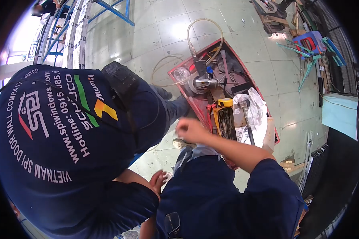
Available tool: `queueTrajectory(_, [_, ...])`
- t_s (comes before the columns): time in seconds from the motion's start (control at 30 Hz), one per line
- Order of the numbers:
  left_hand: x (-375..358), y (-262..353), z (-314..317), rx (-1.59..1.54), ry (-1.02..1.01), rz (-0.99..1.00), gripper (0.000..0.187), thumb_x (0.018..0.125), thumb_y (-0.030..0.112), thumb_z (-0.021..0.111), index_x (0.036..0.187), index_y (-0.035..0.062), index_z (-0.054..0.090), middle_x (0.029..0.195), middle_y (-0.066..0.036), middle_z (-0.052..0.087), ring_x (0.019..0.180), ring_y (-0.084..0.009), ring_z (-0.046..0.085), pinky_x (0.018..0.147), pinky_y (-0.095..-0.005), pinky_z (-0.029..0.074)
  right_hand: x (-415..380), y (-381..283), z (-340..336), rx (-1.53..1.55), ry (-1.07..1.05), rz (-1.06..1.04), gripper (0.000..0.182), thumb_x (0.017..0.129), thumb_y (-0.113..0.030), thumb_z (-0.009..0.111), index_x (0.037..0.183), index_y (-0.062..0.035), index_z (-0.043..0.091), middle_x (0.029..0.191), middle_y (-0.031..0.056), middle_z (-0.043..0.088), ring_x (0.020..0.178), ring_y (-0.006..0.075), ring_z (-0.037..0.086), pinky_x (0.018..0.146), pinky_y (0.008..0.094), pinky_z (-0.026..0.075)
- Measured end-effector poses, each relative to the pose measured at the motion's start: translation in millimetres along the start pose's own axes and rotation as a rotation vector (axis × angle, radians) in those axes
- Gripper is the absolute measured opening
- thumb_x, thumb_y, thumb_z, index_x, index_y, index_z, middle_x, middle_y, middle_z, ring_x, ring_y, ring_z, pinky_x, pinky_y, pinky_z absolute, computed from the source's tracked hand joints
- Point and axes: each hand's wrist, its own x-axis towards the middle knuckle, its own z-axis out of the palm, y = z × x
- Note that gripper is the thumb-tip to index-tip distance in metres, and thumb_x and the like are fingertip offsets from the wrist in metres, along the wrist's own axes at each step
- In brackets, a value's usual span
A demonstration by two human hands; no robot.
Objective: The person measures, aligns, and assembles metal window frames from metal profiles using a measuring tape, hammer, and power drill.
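Observation:
My right hand (189, 130) hovers near the left edge of a red toolbox (249, 73). Its fingers are curled in and slightly blurred, with no object visible in them. My left hand (158, 180) is beside the co-worker's body, its fingers apart and empty; its wrist is partly hidden. Inside the box lie a metal air tool (206, 83) with a clear hose (216, 23), a yellow-and-black case (225, 119), a hammer (249, 123) on white wrapping (259, 113), and a grey-pink tool (225, 65).
A co-worker (60, 119) in a dark shirt bends close on the left, with legs beside the box. Blue metal frames (115, 11) stand at the upper left. A blue stool (313, 43) and timber pieces (293, 164) are on the right.

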Motion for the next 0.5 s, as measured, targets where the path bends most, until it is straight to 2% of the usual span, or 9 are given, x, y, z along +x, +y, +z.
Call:
queueTrajectory(0.07, [19,46,20,-0.151,-0.188,-0.048,0.058,0.104,0.044,0.049,0.145,0.0042,0.041,0.133,-0.016,0.059,0.114,-0.0269,0.063,0.095,-0.0370,0.049,-35,-19,26,0.002,-0.278,0.088,0.014,0.082,-0.014,0.069,0.087,-0.0004,0.066,0.079,0.0085,0.069,0.073,0.0145,0.065,0.069,0.0303,0.051])
queueTrajectory(0.13, [33,55,33,-0.252,-0.236,-0.058,0.047,0.105,0.036,0.049,0.138,0.0015,0.048,0.122,-0.015,0.065,0.104,-0.0235,0.066,0.091,-0.0353,0.051,-51,-23,47,0.117,-0.418,0.154,0.013,0.087,-0.013,0.068,0.093,-0.0010,0.067,0.079,0.0056,0.068,0.073,0.0118,0.062,0.068,0.0290,0.051])
queueTrajectory(0.17, [38,50,32,-0.247,-0.244,-0.062,0.047,0.105,0.036,0.049,0.138,0.0015,0.048,0.122,-0.015,0.065,0.104,-0.0235,0.066,0.091,-0.0353,0.051,-55,-23,49,0.118,-0.408,0.158,0.013,0.087,-0.013,0.068,0.093,-0.0010,0.067,0.079,0.0056,0.068,0.073,0.0118,0.062,0.068,0.0290,0.051])
queueTrajectory(0.23, [45,45,26,-0.152,-0.265,-0.070,0.038,0.105,0.024,0.051,0.133,-0.0025,0.054,0.109,-0.013,0.069,0.095,-0.0199,0.068,0.087,-0.0311,0.053,-59,-25,52,0.041,-0.427,0.125,0.017,0.087,-0.018,0.069,0.094,-0.0022,0.068,0.078,0.0071,0.068,0.072,0.0129,0.062,0.067,0.0303,0.051])
queueTrajectory(0.27, [44,45,26,-0.148,-0.267,-0.071,0.038,0.105,0.024,0.051,0.133,-0.0025,0.054,0.109,-0.013,0.069,0.095,-0.0199,0.068,0.087,-0.0311,0.053,-59,-26,50,0.042,-0.422,0.125,0.017,0.087,-0.018,0.069,0.094,-0.0022,0.068,0.078,0.0071,0.068,0.072,0.0129,0.062,0.067,0.0303,0.051])
queueTrajectory(0.33, [39,43,25,-0.115,-0.244,0.001,0.032,0.105,0.019,0.053,0.126,-0.0038,0.060,0.098,-0.010,0.071,0.089,-0.0167,0.068,0.085,-0.0288,0.054,-59,-26,43,-0.145,-0.518,0.125,0.021,0.086,-0.023,0.070,0.094,-0.0043,0.070,0.078,0.0093,0.069,0.071,0.0165,0.064,0.068,0.0322,0.051])
queueTrajectory(0.37, [36,42,28,-0.118,-0.244,0.000,0.032,0.105,0.019,0.053,0.126,-0.0038,0.060,0.098,-0.010,0.071,0.089,-0.0167,0.068,0.085,-0.0288,0.054,-60,-25,41,-0.147,-0.519,0.128,0.021,0.086,-0.023,0.070,0.094,-0.0043,0.070,0.078,0.0093,0.069,0.071,0.0165,0.064,0.068,0.0322,0.051])
queueTrajectory(0.43, [30,40,33,-0.125,-0.237,0.079,0.031,0.104,0.019,0.053,0.123,-0.0036,0.062,0.097,-0.010,0.071,0.087,-0.0156,0.068,0.084,-0.0285,0.054,-58,-23,38,-0.238,-0.593,0.092,0.022,0.081,-0.026,0.070,0.093,-0.0070,0.071,0.080,0.0115,0.071,0.074,0.0247,0.068,0.067,0.0368,0.052])
queueTrajectory(0.5, [27,35,34,-0.069,-0.214,0.072,0.030,0.104,0.018,0.053,0.123,-0.0034,0.063,0.096,-0.010,0.072,0.087,-0.0156,0.068,0.084,-0.0286,0.054,-56,-25,34,-0.266,-0.682,0.069,0.024,0.083,-0.028,0.070,0.096,-0.0076,0.071,0.083,0.0115,0.071,0.077,0.0256,0.069,0.069,0.0378,0.052])
